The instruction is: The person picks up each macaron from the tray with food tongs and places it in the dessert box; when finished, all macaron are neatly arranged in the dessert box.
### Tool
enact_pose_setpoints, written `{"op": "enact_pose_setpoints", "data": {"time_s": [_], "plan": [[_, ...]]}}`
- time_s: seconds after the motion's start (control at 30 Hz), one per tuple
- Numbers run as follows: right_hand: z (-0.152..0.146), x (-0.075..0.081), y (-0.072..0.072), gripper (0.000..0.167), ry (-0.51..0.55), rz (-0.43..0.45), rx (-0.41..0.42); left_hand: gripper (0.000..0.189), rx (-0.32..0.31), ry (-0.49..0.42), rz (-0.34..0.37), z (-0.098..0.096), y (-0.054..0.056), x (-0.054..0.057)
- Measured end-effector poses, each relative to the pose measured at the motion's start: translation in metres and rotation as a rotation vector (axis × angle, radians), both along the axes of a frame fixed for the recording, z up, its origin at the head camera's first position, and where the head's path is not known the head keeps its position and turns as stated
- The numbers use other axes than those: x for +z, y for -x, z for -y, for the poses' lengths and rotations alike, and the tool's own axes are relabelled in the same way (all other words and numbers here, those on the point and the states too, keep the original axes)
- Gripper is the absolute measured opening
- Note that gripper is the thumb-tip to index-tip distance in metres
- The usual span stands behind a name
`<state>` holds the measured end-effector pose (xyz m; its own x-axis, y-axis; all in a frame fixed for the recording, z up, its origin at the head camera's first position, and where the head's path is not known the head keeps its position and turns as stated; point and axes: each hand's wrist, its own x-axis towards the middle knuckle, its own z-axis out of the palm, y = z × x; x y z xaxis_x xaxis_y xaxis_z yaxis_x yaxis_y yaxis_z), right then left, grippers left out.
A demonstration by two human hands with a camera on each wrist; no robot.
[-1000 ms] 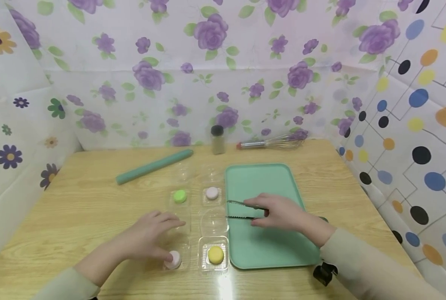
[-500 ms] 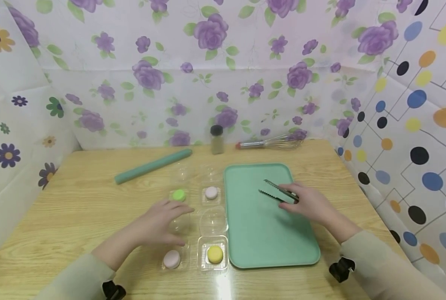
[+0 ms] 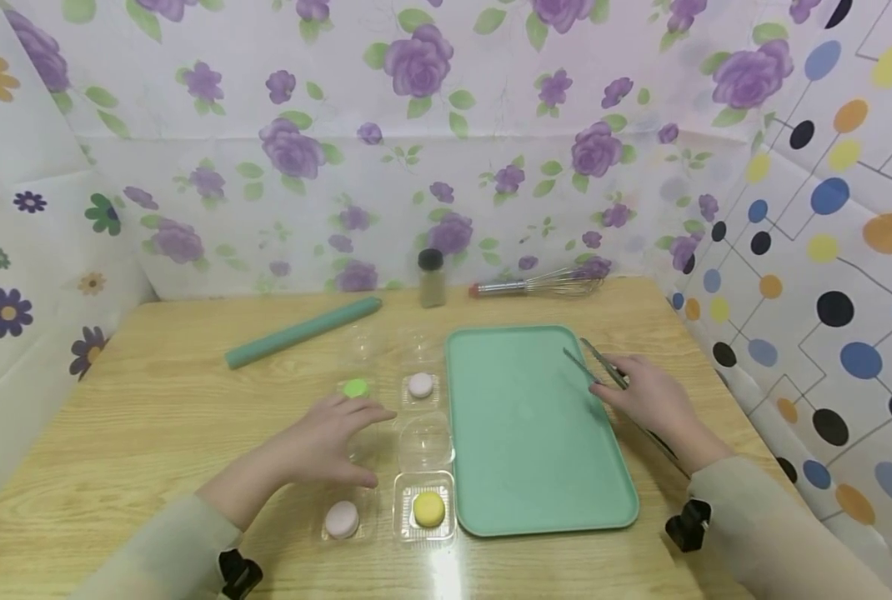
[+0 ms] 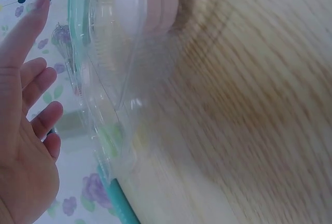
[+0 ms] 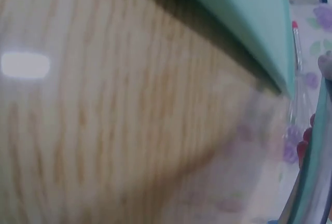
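Observation:
My right hand [image 3: 652, 404] grips metal tongs [image 3: 602, 360] over the right edge of the green tray [image 3: 532, 433]. The tongs' arms stand apart with nothing between them. In the right wrist view, part of the tongs [image 5: 313, 167] runs along the right border. My left hand [image 3: 324, 442], fingers spread and holding nothing, hovers above the left clear plastic boxes. Below it lies a pale pink macaron [image 3: 342, 519]; a green macaron [image 3: 356, 388] is partly hidden beyond its fingers. Another pale macaron [image 3: 420, 385] and a yellow macaron [image 3: 428, 509] sit in the boxes beside the tray.
A green rolling pin [image 3: 303, 332] lies at the back left of the wooden table [image 3: 153, 417]. Along the back wall stand a black-capped jar [image 3: 432, 279] and a lying whisk [image 3: 539, 286]. Open clear lids [image 3: 426, 442] stand among the boxes.
My right hand has carried the tongs rightward from the tray's left side to its right edge. My left hand has drawn off the near pink macaron, moving slightly up and right.

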<state>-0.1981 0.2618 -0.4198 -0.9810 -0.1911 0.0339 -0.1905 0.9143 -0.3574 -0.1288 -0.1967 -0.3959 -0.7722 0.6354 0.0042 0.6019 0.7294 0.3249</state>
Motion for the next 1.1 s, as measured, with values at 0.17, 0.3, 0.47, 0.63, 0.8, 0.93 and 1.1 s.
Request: {"op": "enact_pose_setpoints", "data": {"time_s": [0.17,0.3,0.47,0.63,0.8,0.93,1.1], "plan": [[-0.010,-0.007,0.005,0.072,-0.028,0.029,-0.043,0.083,0.002,-0.004,-0.006,-0.001,0.000,0.001],[-0.015,-0.012,0.007,0.075,-0.028,0.058,-0.065,0.083,0.014,-0.007,0.006,-0.002,0.000,0.002],[-0.021,-0.021,0.009,0.081,-0.019,0.082,-0.098,0.083,0.022,0.004,0.010,-0.001,-0.001,0.001],[-0.028,-0.028,0.010,0.081,-0.020,0.087,-0.115,0.083,0.026,0.009,-0.003,0.001,-0.001,-0.001],[-0.030,-0.030,0.011,0.080,-0.022,0.096,-0.121,0.082,0.033,-0.003,0.000,0.001,-0.001,-0.001],[-0.032,-0.032,0.011,0.080,-0.019,0.097,-0.116,0.082,0.032,0.001,-0.001,0.001,0.000,-0.001],[-0.038,-0.035,0.013,0.081,0.016,0.109,-0.114,0.082,0.027,-0.003,-0.006,0.001,0.000,-0.001]]}}
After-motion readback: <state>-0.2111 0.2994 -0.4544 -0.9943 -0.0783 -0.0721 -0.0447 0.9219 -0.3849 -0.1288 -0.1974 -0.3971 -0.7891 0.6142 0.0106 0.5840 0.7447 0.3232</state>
